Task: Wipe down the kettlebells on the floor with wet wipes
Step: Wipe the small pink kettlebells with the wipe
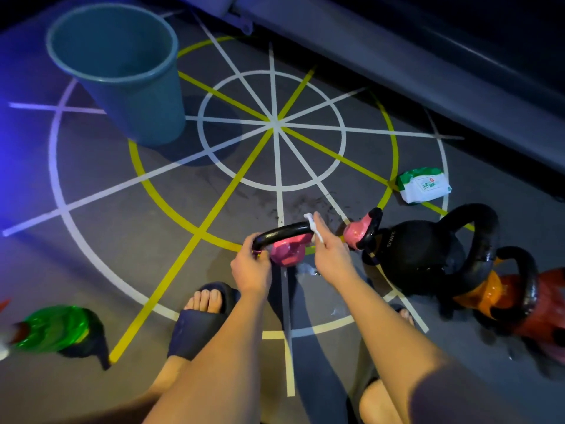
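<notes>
Kettlebell [289, 254], glossy pink, curved black handle [284, 232], held in left hand [252, 270] grip. Crumpled white wipe [309, 218] pinched against handle by right hand [331, 255].

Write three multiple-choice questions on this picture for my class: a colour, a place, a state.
1. What colour is the bucket? A red; B yellow; C teal.
2. Where does the pack of wet wipes lie? A in the bucket; B on the floor at right; C under a foot.
3. What is the right hand doing? A holding a white wipe against the nearer pink kettlebell's handle; B hanging idle; C lifting the bucket.
Answers: 1 C, its wall is teal; 2 B, it lies on the floor at right; 3 A, the wipe shows beside its fingers on the handle.
</notes>
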A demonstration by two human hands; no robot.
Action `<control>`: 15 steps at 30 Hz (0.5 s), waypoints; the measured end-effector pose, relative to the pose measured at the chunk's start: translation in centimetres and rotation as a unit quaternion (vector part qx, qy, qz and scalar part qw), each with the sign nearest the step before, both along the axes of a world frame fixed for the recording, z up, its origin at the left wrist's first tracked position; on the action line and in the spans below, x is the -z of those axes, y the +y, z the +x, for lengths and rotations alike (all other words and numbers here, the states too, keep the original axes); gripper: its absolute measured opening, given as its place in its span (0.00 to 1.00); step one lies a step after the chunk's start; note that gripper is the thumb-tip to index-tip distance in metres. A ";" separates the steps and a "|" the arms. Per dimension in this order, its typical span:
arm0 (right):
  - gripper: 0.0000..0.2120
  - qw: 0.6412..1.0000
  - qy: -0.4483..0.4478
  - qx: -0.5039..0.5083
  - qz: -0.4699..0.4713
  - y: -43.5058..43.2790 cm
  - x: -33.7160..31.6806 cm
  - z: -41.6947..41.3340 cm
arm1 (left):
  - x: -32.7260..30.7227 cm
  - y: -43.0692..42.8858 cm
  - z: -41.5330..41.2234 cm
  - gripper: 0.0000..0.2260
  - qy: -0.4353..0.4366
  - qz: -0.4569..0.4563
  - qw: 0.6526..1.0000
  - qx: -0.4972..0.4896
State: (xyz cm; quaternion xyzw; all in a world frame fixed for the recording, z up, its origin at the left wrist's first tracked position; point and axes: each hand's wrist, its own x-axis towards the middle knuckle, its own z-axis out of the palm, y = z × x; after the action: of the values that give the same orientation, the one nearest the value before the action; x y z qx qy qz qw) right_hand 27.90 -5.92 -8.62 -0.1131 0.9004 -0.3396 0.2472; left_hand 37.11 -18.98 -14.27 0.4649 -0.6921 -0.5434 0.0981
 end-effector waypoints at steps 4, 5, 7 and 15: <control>0.33 0.985 0.107 -0.128 0.045 0.7 0.3 0.0 | -0.3 0.7 -0.2 0.18 0.006 -0.017 0.999 0.027; 0.34 0.977 0.131 -0.162 0.053 0.6 0.5 0.7 | -0.4 0.9 -0.5 0.18 0.011 -0.023 0.999 0.037; 0.36 0.955 0.179 -0.224 0.068 0.3 0.8 2.1 | -0.8 1.1 -1.0 0.18 0.020 -0.023 0.998 0.046; 0.42 0.971 0.147 -0.095 0.164 1.0 0.8 1.2 | 0.0 -0.1 -1.3 0.19 0.043 0.029 0.997 0.056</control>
State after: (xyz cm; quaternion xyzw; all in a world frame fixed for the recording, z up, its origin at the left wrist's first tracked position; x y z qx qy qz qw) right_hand 29.14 -4.94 -9.42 -0.2045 0.9556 -0.1419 0.1580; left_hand 35.82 -19.08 -14.27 0.4042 -0.6961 -0.5875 0.0835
